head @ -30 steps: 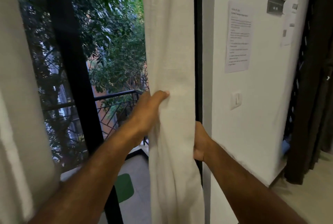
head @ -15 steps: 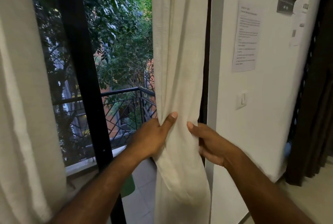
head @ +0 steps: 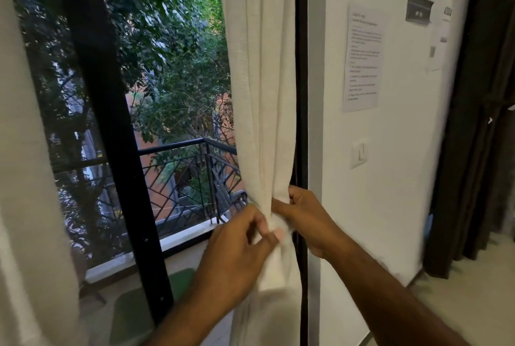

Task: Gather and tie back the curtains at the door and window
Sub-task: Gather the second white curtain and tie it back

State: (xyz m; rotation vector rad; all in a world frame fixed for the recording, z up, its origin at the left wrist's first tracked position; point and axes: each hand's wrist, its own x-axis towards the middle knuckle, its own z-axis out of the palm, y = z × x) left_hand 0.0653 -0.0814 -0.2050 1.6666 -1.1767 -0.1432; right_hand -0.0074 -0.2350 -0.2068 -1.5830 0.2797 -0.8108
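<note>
A cream right curtain (head: pixel 260 89) hangs bunched against the black door frame (head: pixel 301 94). It narrows to a tight waist at hand height. My left hand (head: pixel 237 251) pinches the gathered cloth from the left, thumb and fingers curled on it. My right hand (head: pixel 306 217) grips the same bunch from the right, fingers wrapped behind it. Below the hands the cloth spreads out again. A second cream curtain (head: pixel 25 178) hangs at the far left edge. No tie-back band is visible.
A black vertical door bar (head: pixel 111 136) splits the glass, with a balcony railing (head: pixel 184 175) and trees outside. A white wall (head: pixel 395 178) to the right carries a paper notice (head: pixel 363 58) and a switch (head: pixel 359 153). Dark curtains (head: pixel 479 150) hang at the far right.
Both hands have slid down the right curtain and closed in on each other, squeezing the cloth into a narrow waist. The view has shifted slightly rightward and down.
</note>
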